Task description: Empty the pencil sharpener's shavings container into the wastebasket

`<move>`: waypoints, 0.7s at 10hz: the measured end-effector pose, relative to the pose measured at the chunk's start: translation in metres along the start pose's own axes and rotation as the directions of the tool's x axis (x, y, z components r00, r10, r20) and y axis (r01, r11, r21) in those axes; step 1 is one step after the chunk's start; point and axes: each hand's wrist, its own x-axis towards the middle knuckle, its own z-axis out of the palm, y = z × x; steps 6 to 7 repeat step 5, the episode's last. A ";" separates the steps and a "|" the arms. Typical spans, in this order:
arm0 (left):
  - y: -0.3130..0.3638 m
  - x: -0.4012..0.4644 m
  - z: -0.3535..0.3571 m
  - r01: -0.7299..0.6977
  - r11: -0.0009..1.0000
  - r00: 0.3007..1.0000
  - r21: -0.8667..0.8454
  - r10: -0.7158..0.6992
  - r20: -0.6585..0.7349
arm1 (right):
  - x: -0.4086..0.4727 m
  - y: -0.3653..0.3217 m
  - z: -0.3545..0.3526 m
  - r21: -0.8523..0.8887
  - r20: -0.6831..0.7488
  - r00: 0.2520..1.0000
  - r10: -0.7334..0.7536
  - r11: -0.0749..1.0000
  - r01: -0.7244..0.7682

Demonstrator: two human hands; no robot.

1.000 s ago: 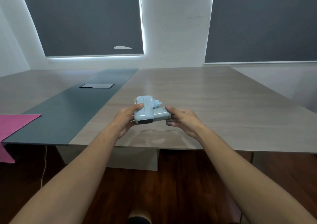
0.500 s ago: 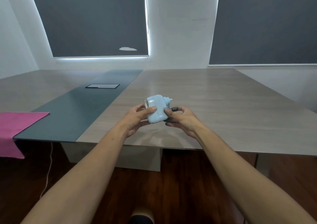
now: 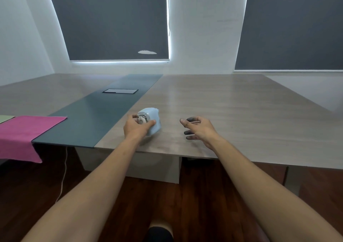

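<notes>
The light blue pencil sharpener (image 3: 153, 119) is at the near part of the wooden table (image 3: 232, 112), just right of the dark strip. My left hand (image 3: 136, 128) grips its near left side, where a small white panda figure shows. My right hand (image 3: 198, 128) hovers to the right of it, apart from the sharpener, fingers spread and dark-smudged at the tips, holding nothing. No wastebasket is in view.
A dark grey strip (image 3: 96, 115) with a cable hatch (image 3: 120, 91) runs down the table. A pink cloth (image 3: 24, 134) hangs over the left edge. A white cable (image 3: 63, 176) drops to the wooden floor. Blinds cover two windows behind.
Both hands held the sharpener together before. Now my right hand has let go and moved right, while my left hand has carried the sharpener left and down toward the table.
</notes>
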 end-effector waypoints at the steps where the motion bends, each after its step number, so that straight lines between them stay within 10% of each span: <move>1: -0.008 0.005 -0.009 -0.018 0.995 0.996 0.095 0.026 -0.083 | -0.002 0.003 0.000 -0.012 -0.012 1.000 0.005 1.000 -0.005; 7: -0.026 0.005 -0.016 -0.012 0.982 0.985 0.189 0.044 -0.168 | -0.005 0.006 -0.007 -0.241 -0.127 0.985 -0.119 0.967 0.086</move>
